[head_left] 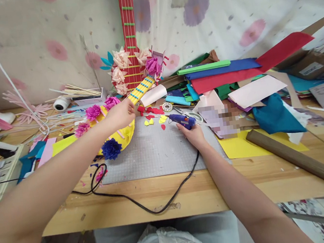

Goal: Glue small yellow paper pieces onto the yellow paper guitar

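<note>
Yellow paper guitar is laid over the ten o'clock corner of the grey cutting mat, neck pointed toward one o'clock, and is gripped near the neck by the closed left hand. A blue glue gun is clasped in the right hand at the mat's one o'clock, nozzle aimed toward nine o'clock.

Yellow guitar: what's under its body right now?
The yellow guitar overlaps the grey cutting mat at its far-left corner, with yellow paper beside it. Anything directly beneath is covered by its body and the left hand.
</note>
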`<move>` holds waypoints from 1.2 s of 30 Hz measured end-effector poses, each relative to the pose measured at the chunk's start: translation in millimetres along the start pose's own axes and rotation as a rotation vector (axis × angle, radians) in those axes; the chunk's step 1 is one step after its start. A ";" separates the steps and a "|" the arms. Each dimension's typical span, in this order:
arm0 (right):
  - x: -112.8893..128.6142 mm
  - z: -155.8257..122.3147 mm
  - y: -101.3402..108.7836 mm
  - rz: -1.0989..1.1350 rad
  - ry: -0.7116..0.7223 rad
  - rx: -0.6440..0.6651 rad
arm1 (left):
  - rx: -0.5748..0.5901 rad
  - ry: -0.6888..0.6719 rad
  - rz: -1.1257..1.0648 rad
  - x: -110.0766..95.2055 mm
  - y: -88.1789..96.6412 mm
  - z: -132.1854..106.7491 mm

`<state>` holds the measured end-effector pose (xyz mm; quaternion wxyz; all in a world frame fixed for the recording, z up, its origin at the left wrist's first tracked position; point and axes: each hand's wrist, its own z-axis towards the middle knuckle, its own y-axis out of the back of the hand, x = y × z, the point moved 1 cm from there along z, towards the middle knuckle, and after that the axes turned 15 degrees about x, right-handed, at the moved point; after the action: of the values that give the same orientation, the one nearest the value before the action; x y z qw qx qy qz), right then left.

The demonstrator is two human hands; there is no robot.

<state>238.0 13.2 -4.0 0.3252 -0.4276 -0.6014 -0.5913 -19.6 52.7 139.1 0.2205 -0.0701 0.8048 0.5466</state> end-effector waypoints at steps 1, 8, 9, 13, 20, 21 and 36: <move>0.9 -0.5 0.2 0.008 0.000 -0.008 | -0.028 -0.076 0.061 -10.0 -8.5 2.2; 2.9 -0.7 0.4 0.048 0.023 -0.040 | -0.015 -0.116 0.230 -40.2 -94.2 23.5; 2.5 -0.4 0.2 0.053 0.026 -0.041 | -0.071 -0.127 0.242 -38.2 -104.9 25.3; 1.8 0.1 -0.9 0.071 0.042 -0.046 | -0.201 -0.156 0.218 -24.8 -134.9 32.7; 3.8 -1.1 -1.1 0.069 0.060 -0.057 | -0.330 -0.122 0.010 1.8 -128.6 55.6; 3.9 -0.9 -1.1 0.064 0.057 -0.051 | -0.324 -0.143 -0.015 5.8 -126.0 58.8; 1.6 0.9 -3.0 0.046 0.068 -0.050 | -0.281 -0.142 0.187 17.6 -130.9 34.0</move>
<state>234.7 14.4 -3.9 0.3485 -0.4289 -0.5650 -0.6127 20.4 34.5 10.0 0.2132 0.0136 0.7058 0.6755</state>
